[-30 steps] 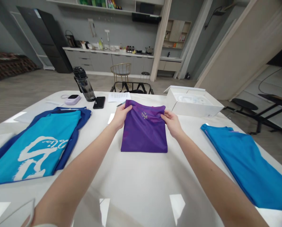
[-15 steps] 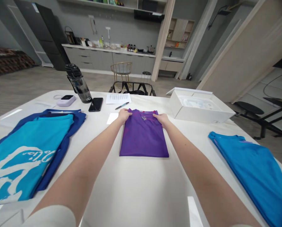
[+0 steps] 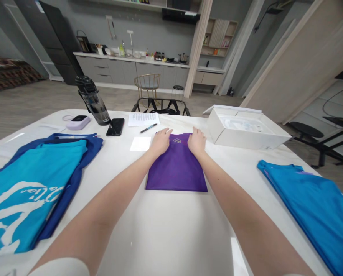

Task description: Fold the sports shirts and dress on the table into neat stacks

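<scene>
A purple shirt [image 3: 177, 170], folded into a neat rectangle, lies flat on the white table [image 3: 165, 230] in front of me. My left hand [image 3: 161, 141] rests on its far left corner, palm down with fingers stretched forward. On the far right corner lies my right hand [image 3: 197, 141], its fingers extended too. Neither hand grips the fabric. Between them a small light logo shows near the neckline, and the hands cover the shirt's upper corners.
At left, a turquoise shirt [image 3: 53, 165] lies over dark blue ones [image 3: 92, 147]. A blue folded shirt [image 3: 309, 199] is at right. Farther back are a bottle [image 3: 95, 103], phone [image 3: 115, 127], pen [image 3: 148, 128], papers [image 3: 143, 119] and an open white box [image 3: 246, 132].
Both hands have let go of the shirt's upper corners and now lie flat over them, with fingers pointing forward. The shirt has stayed nearly in place.
</scene>
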Tool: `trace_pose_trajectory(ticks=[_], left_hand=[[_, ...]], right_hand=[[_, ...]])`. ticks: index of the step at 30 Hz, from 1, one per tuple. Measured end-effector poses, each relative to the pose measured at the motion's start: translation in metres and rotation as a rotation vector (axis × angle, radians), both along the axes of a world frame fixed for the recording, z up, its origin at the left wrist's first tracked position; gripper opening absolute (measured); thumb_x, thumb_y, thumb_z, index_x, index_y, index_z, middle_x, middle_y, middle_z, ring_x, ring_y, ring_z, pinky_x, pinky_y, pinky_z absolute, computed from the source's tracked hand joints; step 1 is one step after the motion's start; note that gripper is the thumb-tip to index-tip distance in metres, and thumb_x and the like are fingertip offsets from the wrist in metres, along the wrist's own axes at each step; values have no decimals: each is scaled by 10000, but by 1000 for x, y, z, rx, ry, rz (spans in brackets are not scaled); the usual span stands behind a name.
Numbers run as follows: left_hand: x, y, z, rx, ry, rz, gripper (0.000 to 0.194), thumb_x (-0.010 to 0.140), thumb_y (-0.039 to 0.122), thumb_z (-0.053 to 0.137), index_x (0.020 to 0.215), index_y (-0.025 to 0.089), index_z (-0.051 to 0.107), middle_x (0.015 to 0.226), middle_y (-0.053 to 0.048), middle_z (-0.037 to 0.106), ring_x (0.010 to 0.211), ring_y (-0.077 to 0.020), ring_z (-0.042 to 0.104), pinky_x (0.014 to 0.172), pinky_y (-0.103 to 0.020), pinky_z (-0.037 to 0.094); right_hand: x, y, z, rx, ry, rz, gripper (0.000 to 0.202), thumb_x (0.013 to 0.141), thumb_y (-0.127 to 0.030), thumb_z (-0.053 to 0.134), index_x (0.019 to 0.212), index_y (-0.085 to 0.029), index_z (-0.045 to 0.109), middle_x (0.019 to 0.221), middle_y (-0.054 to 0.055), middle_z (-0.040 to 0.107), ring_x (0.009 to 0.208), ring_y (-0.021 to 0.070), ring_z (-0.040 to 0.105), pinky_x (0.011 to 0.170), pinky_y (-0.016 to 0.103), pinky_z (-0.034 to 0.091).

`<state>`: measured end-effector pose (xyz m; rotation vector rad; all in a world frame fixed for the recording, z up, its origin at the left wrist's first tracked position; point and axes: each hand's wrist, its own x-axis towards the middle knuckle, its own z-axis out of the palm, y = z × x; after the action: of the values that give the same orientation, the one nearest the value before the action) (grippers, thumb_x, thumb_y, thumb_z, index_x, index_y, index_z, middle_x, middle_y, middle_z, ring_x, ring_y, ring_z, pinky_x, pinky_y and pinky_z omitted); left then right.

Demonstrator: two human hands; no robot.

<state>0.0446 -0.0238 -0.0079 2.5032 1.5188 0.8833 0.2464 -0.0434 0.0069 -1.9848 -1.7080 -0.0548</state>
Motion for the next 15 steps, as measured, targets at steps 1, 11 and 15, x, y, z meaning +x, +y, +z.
trace_pose_trajectory(ticks=[1, 11, 15], left_hand=[[6, -2, -4, -55, 69, -23, 480, 1009, 217, 358, 1472, 173, 478, 1514, -137, 494, 1402, -261, 445, 1179, -467, 327], [10, -6, -27, -321, 248, 208, 707, 980, 657, 232, 1572, 290, 360, 1670, -54, 244, 1540, -339, 173, 1238, -546, 144], [11, -20, -18, -234, 258, 269, 679, 1006, 580, 288, 1547, 189, 409, 1639, -145, 299, 1529, -354, 204, 1232, -582, 126]], right_hand=[[-8, -2, -3, -14, -51, 115, 485, 1006, -222, 373, 1480, -160, 455, 1517, 177, 468, 1405, 295, 404, 1149, 511, 301], [-21, -1, -32, -412, -107, 126, 707, 1008, -657, 145, 1607, -297, 256, 1691, 39, 152, 1547, 315, 93, 1198, 645, 44], [-16, -18, -30, -370, -122, 56, 756, 998, -675, 142, 1609, -245, 263, 1687, 89, 152, 1543, 337, 102, 1186, 666, 21]])
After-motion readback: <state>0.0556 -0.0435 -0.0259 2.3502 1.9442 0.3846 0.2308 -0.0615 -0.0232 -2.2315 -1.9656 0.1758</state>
